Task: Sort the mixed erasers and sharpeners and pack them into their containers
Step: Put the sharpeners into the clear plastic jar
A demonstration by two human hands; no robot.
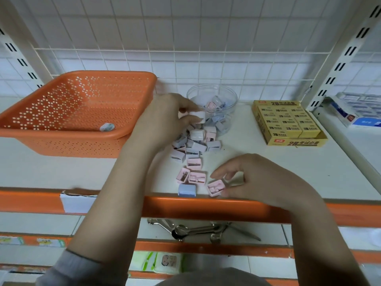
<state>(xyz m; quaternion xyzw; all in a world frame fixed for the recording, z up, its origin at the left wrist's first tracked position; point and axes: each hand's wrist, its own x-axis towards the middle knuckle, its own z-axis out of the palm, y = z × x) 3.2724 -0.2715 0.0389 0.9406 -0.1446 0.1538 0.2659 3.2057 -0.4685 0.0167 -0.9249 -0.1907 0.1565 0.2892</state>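
A pile of small pink, white and blue sharpeners lies on the white shelf. Behind it stands a clear round tub partly filled with sharpeners. My left hand pinches a white sharpener just beside the tub's rim. Near the shelf's front edge, my right hand pinches a pink sharpener that rests on the shelf. A yellow box of erasers sits to the right, filled in rows. One wrapped eraser lies in the orange basket on the left.
An orange rail edges the shelf front. A white wire grid forms the back wall. A blue-and-white box lies on the neighbouring shelf at right. Metal spoons and tools lie on the lower shelf.
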